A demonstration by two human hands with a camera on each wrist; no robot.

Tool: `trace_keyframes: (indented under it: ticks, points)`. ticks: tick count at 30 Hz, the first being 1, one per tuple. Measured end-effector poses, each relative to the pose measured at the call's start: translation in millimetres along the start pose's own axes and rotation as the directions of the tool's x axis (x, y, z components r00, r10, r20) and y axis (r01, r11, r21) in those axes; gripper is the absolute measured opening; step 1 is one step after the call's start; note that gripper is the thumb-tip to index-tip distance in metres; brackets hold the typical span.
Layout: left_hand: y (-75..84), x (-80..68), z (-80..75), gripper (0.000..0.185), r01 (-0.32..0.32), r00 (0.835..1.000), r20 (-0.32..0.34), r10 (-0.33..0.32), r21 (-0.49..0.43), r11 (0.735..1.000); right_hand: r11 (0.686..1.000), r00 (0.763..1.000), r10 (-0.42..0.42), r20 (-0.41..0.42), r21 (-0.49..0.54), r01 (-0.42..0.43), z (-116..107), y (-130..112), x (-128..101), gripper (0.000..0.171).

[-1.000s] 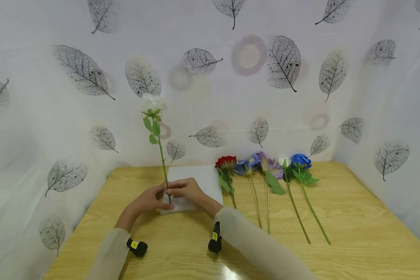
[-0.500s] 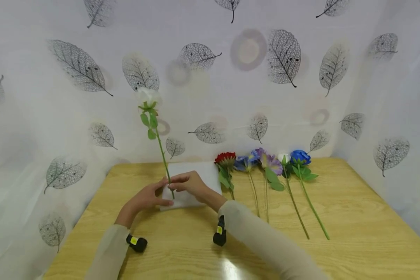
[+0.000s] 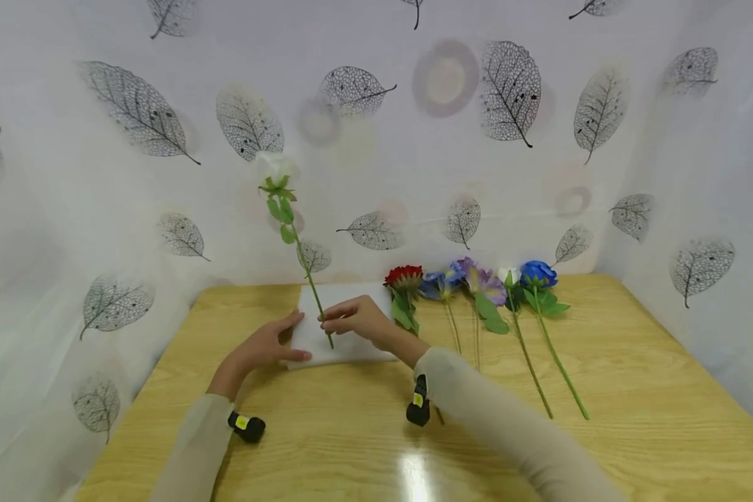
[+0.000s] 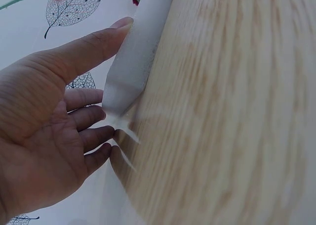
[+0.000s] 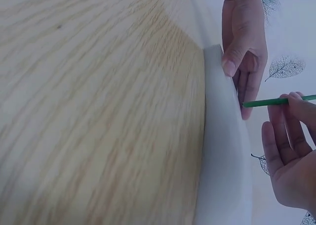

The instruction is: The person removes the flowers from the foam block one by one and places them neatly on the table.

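A white rose with a long green stem is pinched near its lower end by my right hand. It tilts to the left, and the stem's bottom tip is over a thick white foam-like block. In the right wrist view the stem end stands clear above the block's face. My left hand rests at the block's left edge, thumb on the near side and fingers at the far side. The left wrist view shows the thumb touching the block and the fingers loosely bent at its end.
Right of the block lie a red flower, a blue flower, a purple flower, another white rose and a blue rose. They lie on a wooden table. A leaf-patterned curtain encloses it.
My right hand has moved right with the white rose, away from my left hand, and the stem leans further left. My left hand has stayed at the block's edge. The head view has shifted slightly.
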State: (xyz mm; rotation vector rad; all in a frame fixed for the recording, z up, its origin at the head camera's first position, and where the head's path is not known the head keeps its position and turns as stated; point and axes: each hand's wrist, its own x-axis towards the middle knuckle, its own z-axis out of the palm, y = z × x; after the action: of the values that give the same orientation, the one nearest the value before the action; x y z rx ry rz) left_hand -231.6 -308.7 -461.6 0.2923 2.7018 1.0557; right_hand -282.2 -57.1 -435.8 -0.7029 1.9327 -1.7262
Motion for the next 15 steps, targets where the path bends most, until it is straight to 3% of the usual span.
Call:
trace_keyframes:
  ticks: [15]
  points:
    - [2.6,-2.0,0.4,0.106,-0.011,1.000,-0.018,0.011,0.018,1.000,0.995,0.997,0.008,0.073,-0.098,-0.001,-31,-8,-28,0.028]
